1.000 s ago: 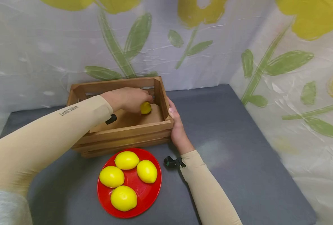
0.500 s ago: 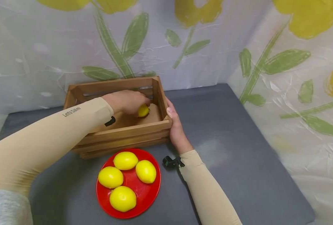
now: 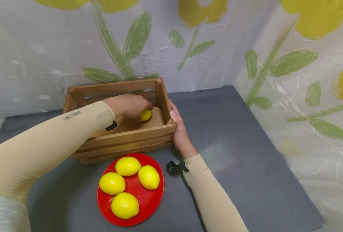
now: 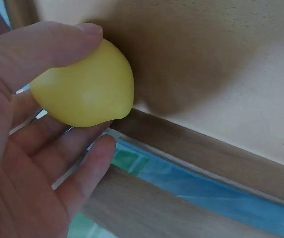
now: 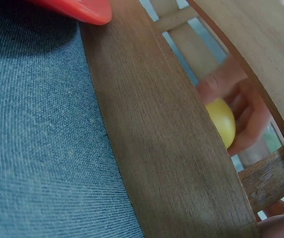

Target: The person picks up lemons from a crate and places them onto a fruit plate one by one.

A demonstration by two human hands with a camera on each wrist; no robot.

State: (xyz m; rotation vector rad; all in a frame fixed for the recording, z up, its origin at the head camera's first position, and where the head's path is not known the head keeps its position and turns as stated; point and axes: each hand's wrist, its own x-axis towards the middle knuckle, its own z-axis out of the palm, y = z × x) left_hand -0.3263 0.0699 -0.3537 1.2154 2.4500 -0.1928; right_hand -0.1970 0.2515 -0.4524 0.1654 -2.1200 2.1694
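My left hand (image 3: 131, 105) reaches into a slatted wooden crate (image 3: 128, 139) and holds a yellow lemon (image 3: 146, 114) near the crate's right end. In the left wrist view, the thumb lies along one side of the lemon (image 4: 87, 94) and the fingers curve under the other, close over the tan crate floor (image 4: 206, 59). The right hand (image 3: 181, 132) grips the crate's right end from outside, its thumb at the front corner and its other fingers mostly hidden behind the end. Through the slats, the right wrist view shows the lemon (image 5: 223, 121) in the left hand (image 5: 246, 109).
A red plate (image 3: 148, 206) bearing several lemons (image 3: 128, 166) lies just in front of the crate. The grey table (image 3: 235, 154) extends to the right. Behind it hangs a flower-printed sheet (image 3: 206, 71), close to the crate's back.
The left hand has lowered the lemon slightly inside the crate. The right hand keeps its grip on the crate's end. The whole head view has shifted a little.
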